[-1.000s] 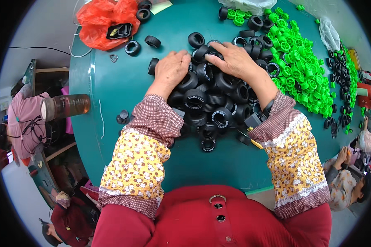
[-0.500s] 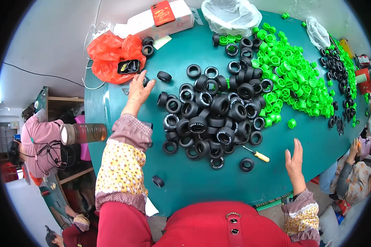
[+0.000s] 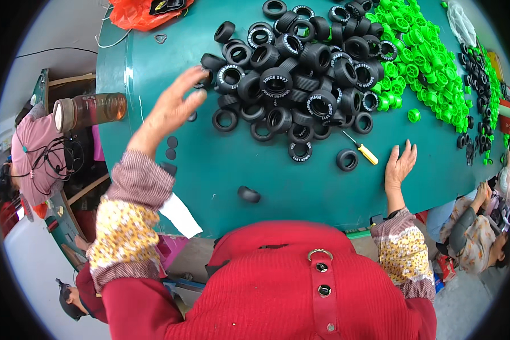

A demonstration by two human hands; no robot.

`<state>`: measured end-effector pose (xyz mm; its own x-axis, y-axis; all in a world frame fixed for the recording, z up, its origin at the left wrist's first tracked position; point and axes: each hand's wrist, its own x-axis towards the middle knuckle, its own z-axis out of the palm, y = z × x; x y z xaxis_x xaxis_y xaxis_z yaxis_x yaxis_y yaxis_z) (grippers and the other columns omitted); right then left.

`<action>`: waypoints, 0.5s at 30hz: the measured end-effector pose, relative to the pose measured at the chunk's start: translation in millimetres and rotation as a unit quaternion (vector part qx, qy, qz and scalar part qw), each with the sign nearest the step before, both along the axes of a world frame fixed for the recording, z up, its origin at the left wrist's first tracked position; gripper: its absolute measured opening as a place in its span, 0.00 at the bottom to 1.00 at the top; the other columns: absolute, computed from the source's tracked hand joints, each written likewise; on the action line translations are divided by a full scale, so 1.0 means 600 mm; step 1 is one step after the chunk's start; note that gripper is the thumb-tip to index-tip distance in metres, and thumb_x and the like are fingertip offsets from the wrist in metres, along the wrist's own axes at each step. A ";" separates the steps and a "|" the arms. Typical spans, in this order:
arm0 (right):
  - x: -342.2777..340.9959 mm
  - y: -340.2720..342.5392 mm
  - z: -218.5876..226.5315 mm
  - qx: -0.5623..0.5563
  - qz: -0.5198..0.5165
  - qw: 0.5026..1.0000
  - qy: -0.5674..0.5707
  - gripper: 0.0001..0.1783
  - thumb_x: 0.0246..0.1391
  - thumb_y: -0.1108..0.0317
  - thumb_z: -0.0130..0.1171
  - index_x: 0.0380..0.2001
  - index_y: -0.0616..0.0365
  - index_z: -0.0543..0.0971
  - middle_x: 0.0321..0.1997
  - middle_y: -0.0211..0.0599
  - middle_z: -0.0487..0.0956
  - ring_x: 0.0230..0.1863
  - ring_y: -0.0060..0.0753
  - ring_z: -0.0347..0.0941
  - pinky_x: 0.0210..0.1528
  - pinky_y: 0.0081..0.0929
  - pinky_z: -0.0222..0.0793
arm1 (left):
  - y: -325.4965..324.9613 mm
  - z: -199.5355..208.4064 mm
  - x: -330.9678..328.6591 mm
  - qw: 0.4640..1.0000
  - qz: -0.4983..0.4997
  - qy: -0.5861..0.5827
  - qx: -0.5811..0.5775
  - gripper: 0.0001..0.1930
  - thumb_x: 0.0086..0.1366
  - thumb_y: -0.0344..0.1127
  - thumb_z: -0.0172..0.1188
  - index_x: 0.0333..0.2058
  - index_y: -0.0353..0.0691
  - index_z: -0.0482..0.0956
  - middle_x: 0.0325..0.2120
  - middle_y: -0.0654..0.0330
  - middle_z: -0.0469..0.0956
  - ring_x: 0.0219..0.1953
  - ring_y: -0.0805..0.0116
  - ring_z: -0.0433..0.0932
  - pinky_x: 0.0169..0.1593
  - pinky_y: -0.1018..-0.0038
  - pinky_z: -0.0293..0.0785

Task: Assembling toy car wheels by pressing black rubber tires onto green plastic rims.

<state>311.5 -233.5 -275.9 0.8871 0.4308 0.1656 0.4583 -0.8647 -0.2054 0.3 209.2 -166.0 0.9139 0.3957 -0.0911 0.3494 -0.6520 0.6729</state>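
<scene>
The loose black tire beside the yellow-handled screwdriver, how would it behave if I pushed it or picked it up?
The tire would probably slide rather than roll, as it appears to lie on its side. It's likely light for its size, being an open ring. Looking rubbery, it may give slightly when squeezed.

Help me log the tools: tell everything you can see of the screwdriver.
The screwdriver has a yellow, plastic-looking handle and a thin, metallic-looking shaft. It lies on the green table, shaft toward the tyres, handle end toward the right hand, which doesn't touch it. Its tip is too small to make out.
</scene>
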 end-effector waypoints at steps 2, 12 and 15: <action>0.000 -0.007 -0.009 0.001 -0.006 1.000 -0.007 0.30 0.55 0.48 0.41 0.55 0.57 0.61 0.61 0.53 0.53 0.62 0.52 0.46 0.61 0.45 0.42 | -0.056 0.002 -0.033 0.988 0.080 0.027 -0.126 0.25 0.59 0.42 0.52 0.54 0.40 0.63 0.56 0.50 0.59 0.58 0.56 0.58 0.59 0.68 0.54; -0.004 0.020 0.004 0.011 -0.031 0.999 -0.010 0.31 0.53 0.48 0.43 0.55 0.55 0.60 0.61 0.51 0.52 0.63 0.51 0.43 0.61 0.47 0.41 | -0.197 -0.015 -0.155 0.976 0.179 0.118 0.046 0.38 0.49 0.44 0.61 0.56 0.36 0.56 0.56 0.45 0.55 0.58 0.47 0.54 0.59 0.62 0.53; -0.008 0.005 -0.006 -0.003 -0.033 0.999 -0.011 0.30 0.53 0.51 0.45 0.55 0.55 0.59 0.61 0.51 0.52 0.63 0.51 0.43 0.60 0.47 0.41 | -0.125 0.023 -0.110 0.980 0.143 0.104 0.096 0.34 0.51 0.41 0.59 0.55 0.35 0.58 0.56 0.45 0.55 0.57 0.48 0.57 0.57 0.63 0.56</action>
